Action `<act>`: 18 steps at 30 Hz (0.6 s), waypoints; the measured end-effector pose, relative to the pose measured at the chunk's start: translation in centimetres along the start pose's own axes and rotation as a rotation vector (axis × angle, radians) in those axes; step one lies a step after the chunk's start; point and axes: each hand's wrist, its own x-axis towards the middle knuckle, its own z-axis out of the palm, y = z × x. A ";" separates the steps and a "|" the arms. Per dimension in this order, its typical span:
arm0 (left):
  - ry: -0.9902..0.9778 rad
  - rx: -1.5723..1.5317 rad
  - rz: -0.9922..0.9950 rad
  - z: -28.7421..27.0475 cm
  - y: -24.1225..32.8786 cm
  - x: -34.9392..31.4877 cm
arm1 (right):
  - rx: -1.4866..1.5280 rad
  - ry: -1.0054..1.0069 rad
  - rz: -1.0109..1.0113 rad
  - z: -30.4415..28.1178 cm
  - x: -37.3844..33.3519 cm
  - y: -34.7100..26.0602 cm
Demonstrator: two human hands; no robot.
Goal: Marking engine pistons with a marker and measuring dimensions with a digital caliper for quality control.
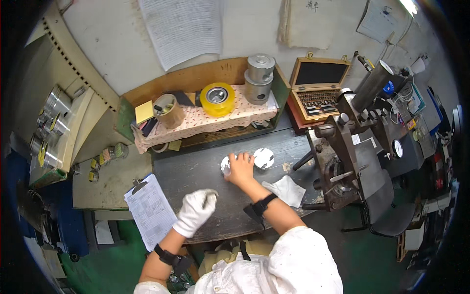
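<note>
On the dark bench top, my bare right hand [240, 170] reaches over a round silver piston [225, 165], its fingers curled around the top and side. Most of that piston is hidden under the hand. Just right of it stands a second piston [264, 158], its light round top marked with dark patches; nothing touches it. My left hand [197, 211], in a white knitted glove, hovers over the bench's near edge with its fingers bent inward. Whether anything is inside those fingers is hidden. A crumpled white cloth [286, 191] lies beside my right forearm.
A clipboard with papers [151, 209] overhangs the bench at left. Behind, a cloth-lined wooden shelf [196, 126] carries yellow tape [217, 99], a cup [169, 111] and stacked pistons [258, 81]. At right stand a gauge-block box [318, 100] and a heavy metal fixture [338, 169].
</note>
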 end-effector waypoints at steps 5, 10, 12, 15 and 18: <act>0.003 0.286 0.161 3.3 -0.8 8.1 | 0.161 0.115 -0.110 -3.4 -7.2 3.5; -0.338 0.483 0.294 10.3 -0.1 14.7 | 0.269 0.001 -0.041 -5.6 -14.3 6.5; -0.456 0.642 0.478 13.1 0.5 16.8 | 0.280 -0.088 0.004 -6.1 -16.5 7.2; -0.536 0.724 0.588 16.5 0.3 19.0 | 0.319 -0.152 0.017 -6.3 -18.8 8.0; -0.656 0.683 0.426 19.1 -1.5 19.7 | 0.314 -0.217 0.011 -6.1 -19.6 7.9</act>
